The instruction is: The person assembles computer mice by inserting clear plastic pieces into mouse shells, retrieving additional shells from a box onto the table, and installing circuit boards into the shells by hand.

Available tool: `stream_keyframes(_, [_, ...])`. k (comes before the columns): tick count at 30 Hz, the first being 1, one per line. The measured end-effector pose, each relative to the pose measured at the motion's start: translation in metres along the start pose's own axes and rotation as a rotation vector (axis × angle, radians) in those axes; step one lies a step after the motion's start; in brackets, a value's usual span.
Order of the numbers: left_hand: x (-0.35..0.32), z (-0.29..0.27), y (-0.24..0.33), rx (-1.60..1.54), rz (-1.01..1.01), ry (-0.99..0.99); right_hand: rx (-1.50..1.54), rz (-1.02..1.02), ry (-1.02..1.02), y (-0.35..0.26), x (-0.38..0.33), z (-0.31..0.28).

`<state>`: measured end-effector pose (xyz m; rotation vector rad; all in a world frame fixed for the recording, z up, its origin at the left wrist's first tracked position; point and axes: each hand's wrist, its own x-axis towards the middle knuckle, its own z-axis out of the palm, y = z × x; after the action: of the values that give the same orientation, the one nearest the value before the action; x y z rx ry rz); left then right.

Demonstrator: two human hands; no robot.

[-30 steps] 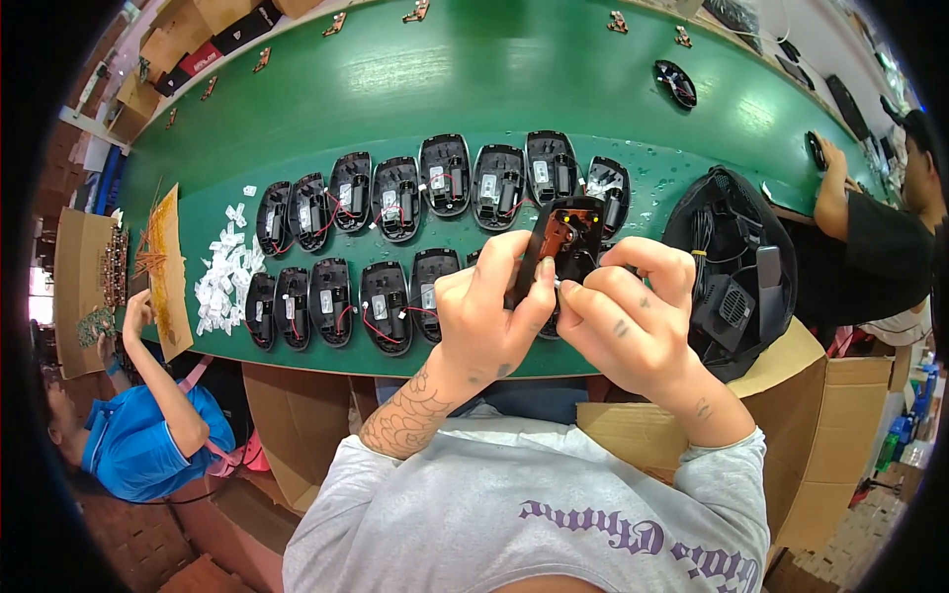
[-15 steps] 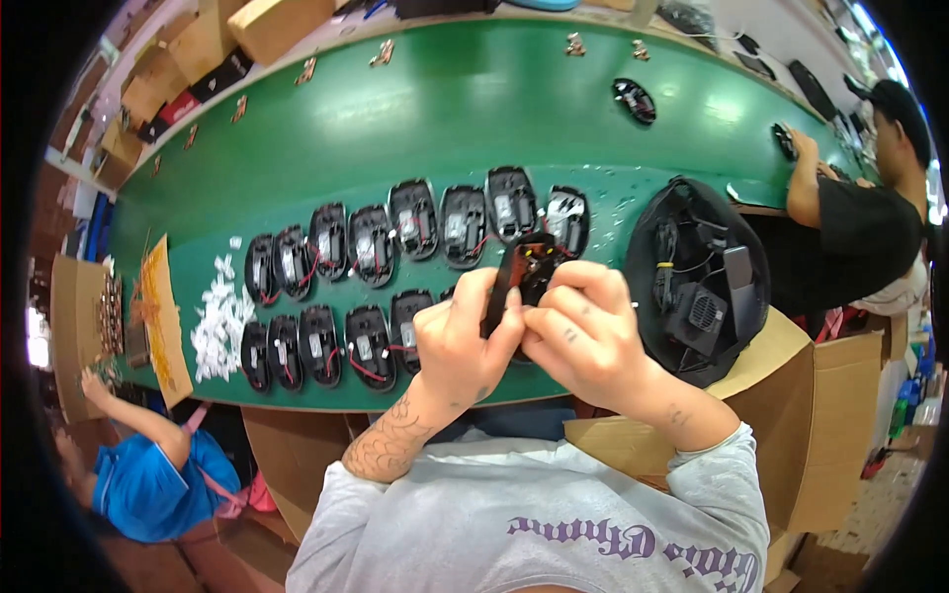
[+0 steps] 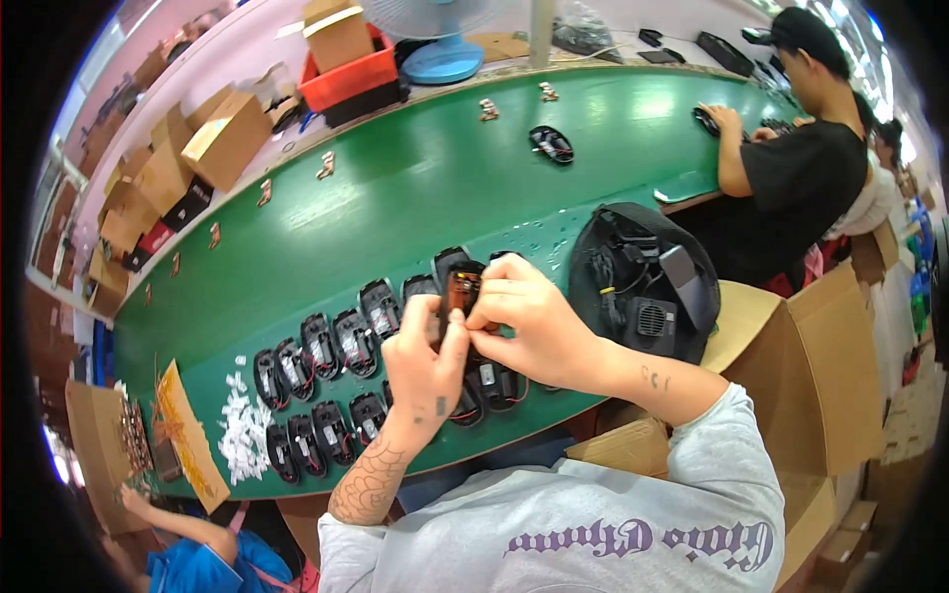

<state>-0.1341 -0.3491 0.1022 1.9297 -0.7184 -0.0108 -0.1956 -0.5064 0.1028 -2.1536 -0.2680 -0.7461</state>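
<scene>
Between my hands, above the bench, is a black oval plastic housing [image 3: 463, 282] with a coppery-brown inner face and small yellow spots. My left hand [image 3: 425, 361] grips its near side, thumb pressed on it. My right hand [image 3: 534, 321] pinches at its right edge; whatever sits between those fingertips is hidden. Around and below my hands, two rows of similar open black housings [image 3: 319, 343] lie on the green bench, each with parts and red wires inside. My hands cover several of them.
A pile of small white pieces [image 3: 242, 430] lies left, beside cardboard with orange strands [image 3: 188, 435]. At right stands a black bag [image 3: 583, 272] of adapters and cables, near an open carton [image 3: 825, 366]. One housing [image 3: 552, 144] lies farther back. Co-workers sit at right [image 3: 806, 158] and lower left [image 3: 213, 558].
The view has swung, so the bench appears lower and more slanted, with more of its back edge in sight. Both hands keep hold of the housing, which is turned more face-up.
</scene>
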Motion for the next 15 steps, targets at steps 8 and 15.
stream_keyframes(8, [0.047,0.012,0.003,-0.116,-0.039,-0.024,-0.181,-0.095,0.044,0.012,0.039,-0.017])
stream_keyframes(15, [0.094,0.029,-0.004,-0.164,-0.009,-0.109,-0.327,-0.077,0.092,0.038,0.056,-0.031])
